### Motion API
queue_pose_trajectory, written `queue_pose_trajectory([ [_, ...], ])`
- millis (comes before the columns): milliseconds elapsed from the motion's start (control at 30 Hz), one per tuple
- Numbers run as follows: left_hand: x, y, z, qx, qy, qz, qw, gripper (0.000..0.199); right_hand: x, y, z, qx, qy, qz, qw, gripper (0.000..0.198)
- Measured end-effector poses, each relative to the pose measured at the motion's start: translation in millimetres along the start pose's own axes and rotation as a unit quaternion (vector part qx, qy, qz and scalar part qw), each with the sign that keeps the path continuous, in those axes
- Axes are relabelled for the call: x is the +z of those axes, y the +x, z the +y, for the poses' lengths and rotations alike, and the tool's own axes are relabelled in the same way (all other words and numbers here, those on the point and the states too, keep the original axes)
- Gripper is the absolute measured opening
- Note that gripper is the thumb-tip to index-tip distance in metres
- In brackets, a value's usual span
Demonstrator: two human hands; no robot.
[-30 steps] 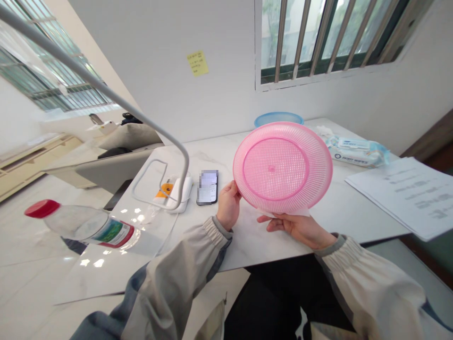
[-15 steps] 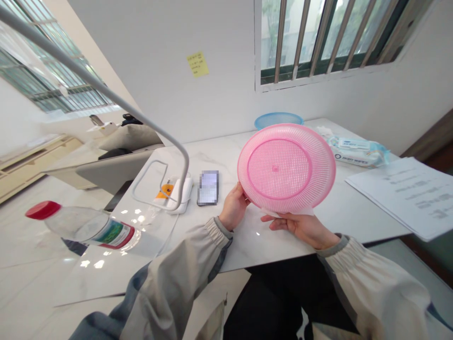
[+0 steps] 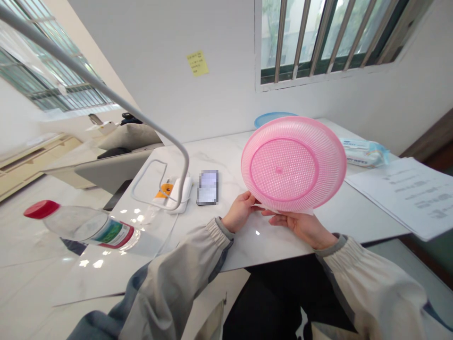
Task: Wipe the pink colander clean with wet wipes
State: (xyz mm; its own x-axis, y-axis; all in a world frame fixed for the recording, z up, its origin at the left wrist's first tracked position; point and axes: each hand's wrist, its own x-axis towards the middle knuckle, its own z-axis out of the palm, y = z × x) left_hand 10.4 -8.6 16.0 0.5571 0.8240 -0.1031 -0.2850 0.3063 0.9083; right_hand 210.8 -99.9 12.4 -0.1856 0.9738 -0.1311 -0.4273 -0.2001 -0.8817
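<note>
Over the white marbled table [image 3: 357,212], behind its front edge, a round pink mesh-plastic basket [image 3: 288,167] faces the wearer, long axis sideways, open room leftward; right hand [image 3: 307,229] and left hand [image 3: 239,212] clasp its lower rim, thin white sheet [image 3: 307,211] beneath.

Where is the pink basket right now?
In the head view, the pink basket is held up right of centre, above the right hand and partly covering the blue dish.

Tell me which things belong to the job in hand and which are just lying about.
Seemingly in use:
round pink plastic mesh basket
thin white sheet, perhaps a wipe

Seemingly lying about:
round blue plastic dish
clear plastic red-capped bottle
white printed papers
blue-and-white plastic wipes packet
</note>
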Motion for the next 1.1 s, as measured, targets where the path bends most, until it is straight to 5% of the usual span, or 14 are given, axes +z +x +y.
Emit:
queue_pose_trajectory([
  [367, 9.4, -4.6, 8.7, 0.006, -0.044, 0.005, 0.999, 0.029, 0.0, -1.3, -0.5, -0.042, -0.036, -0.015, 0.998, 0.040],
  [1100, 0.7, 1.5, 4.3, 0.031, -0.047, 0.017, 0.998, 0.040, 5.3, -0.5, -2.4, 0.028, 0.026, 0.011, 0.999, 0.034],
])
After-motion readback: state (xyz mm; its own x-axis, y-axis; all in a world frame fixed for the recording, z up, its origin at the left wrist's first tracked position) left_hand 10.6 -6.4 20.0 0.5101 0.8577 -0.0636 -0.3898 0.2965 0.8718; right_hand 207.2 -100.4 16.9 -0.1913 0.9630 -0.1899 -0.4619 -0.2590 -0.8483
